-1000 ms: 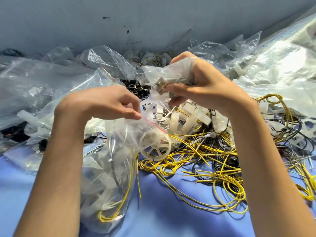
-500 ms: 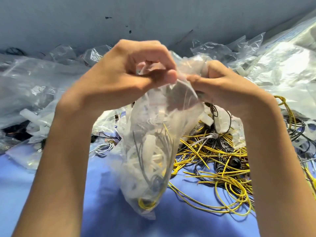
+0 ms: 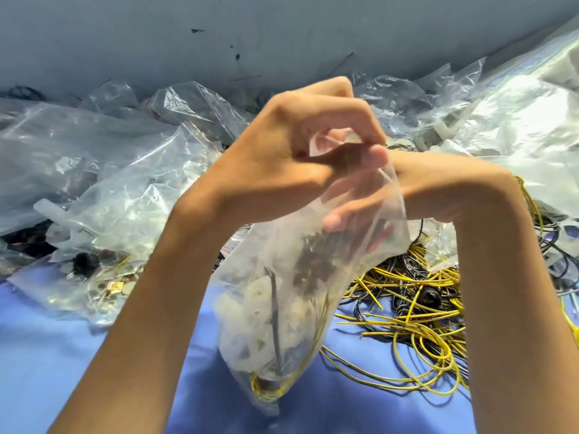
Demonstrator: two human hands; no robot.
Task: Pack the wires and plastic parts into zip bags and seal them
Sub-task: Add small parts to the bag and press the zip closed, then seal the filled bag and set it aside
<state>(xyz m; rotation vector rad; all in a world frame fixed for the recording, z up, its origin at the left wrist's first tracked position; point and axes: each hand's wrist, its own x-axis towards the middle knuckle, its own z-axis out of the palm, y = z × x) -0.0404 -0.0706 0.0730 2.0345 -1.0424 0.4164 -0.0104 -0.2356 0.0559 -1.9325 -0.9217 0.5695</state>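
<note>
Above the blue table [image 3: 47,371], the left hand [image 3: 282,158] pinches one zip bag [image 3: 282,308]; the right hand [image 3: 416,186] is unclear.

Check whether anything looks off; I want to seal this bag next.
Nothing looks damaged. The zip bag, pinched at its top by the left hand, hangs crumpled with its mouth not yet sealed; the right hand shows through the plastic there. Yellow and black wires lie tangled loose on the blue table.

A clear zip bag [image 3: 313,277] holds white plastic parts [image 3: 250,305] and a yellow coil, beside yellow and black wires [image 3: 416,296] on a blue worktop [image 3: 47,355], under a grey wall [image 3: 125,36].
</note>
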